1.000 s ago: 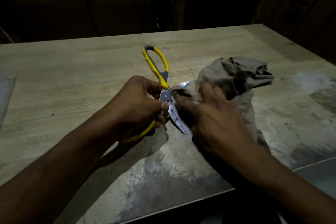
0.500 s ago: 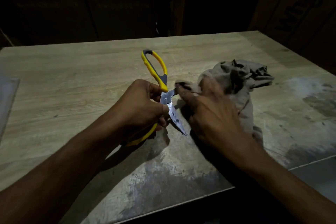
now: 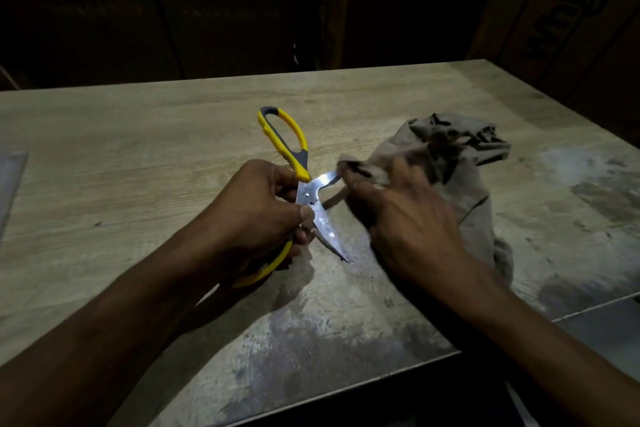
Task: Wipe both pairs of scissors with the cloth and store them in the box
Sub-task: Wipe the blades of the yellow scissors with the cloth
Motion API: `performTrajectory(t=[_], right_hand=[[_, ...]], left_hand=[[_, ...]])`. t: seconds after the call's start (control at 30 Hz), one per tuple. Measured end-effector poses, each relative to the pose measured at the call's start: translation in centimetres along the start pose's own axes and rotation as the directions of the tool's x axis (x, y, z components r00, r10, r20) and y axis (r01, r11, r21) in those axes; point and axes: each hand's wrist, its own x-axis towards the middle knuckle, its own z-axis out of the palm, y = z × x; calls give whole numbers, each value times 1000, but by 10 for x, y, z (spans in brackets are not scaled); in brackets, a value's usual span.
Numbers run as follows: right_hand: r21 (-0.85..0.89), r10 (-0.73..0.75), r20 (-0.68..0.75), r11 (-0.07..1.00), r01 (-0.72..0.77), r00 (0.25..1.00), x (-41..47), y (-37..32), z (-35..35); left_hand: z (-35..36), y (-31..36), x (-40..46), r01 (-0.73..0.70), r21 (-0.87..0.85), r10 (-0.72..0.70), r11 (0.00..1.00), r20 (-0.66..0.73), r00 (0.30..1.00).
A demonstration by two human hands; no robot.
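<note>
My left hand (image 3: 256, 208) grips yellow-handled scissors (image 3: 309, 192) near the pivot and by the lower handle, just above the table. Their blades are spread: one points down towards me, the other points right. My right hand (image 3: 408, 218), blurred, pinches a fold of the grey-brown cloth (image 3: 464, 163) round the tip of the right-pointing blade. The remainder of the cloth lies crumpled on the table behind my right hand. Only one pair of scissors is in view.
The wooden table (image 3: 138, 163) has worn grey patches near its front edge and at the right. A pale flat object (image 3: 10, 180) shows at the left border, mostly cut off. Dark cardboard boxes (image 3: 568, 10) stand behind the table.
My right hand has slid the cloth outward along the right-pointing blade, baring more metal near the pivot. My left hand keeps its grip on the scissors.
</note>
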Motion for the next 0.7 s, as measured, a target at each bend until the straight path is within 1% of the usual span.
performTrajectory(t=[0.03, 0.1, 0.17, 0.23, 0.27, 0.3, 0.37, 0.4, 0.47, 0.5, 0.57, 0.63, 0.7], right_hand=[[-10, 36, -13, 999, -36, 999, 3, 7, -1], [15, 77, 14, 997, -77, 997, 4, 3, -6], [48, 13, 56, 999, -16, 998, -5, -16, -13], [34, -71, 100, 997, 68, 992, -13, -28, -14], [11, -84, 103, 996, 83, 991, -12, -26, -13], [-12, -74, 99, 997, 75, 992, -8, -19, -11], [-42, -4, 87, 999, 8, 996, 2, -2, -8], [-60, 31, 102, 998, -25, 994, 6, 7, -7], [-86, 55, 144, 995, -43, 988, 10, 17, -8], [-76, 57, 128, 996, -47, 990, 11, 19, -9], [-31, 87, 37, 996, -86, 996, 11, 26, -10], [48, 127, -22, 991, -126, 992, 11, 35, -11], [125, 82, -40, 989, -76, 996, 12, 39, -9]], left_hand=[[0, 0, 0, 9, 2, -9, 1000, -7, 1000], [0, 2, 1, 12, 12, -12, 1000, -3, 1000], [1, 4, 1, -8, 18, 8, 1000, 1, 1000], [1, 3, 2, -21, 26, 21, 999, 0, 1000], [1, 2, 1, -24, 30, 24, 999, 0, 1000], [1, 1, 1, -26, 32, 26, 999, -4, 1000], [0, 1, -1, -17, 24, 17, 1000, -12, 1000], [1, 2, -3, -15, 10, 15, 1000, -15, 1000], [3, 7, -2, -42, -4, 41, 999, -22, 999], [4, 9, -1, -55, 2, 55, 999, -24, 998], [4, 9, 1, -75, 22, 75, 997, -38, 996], [1, 7, 1, -71, 28, 72, 997, -40, 997], [-2, 6, 0, -38, -10, 38, 999, -25, 999]])
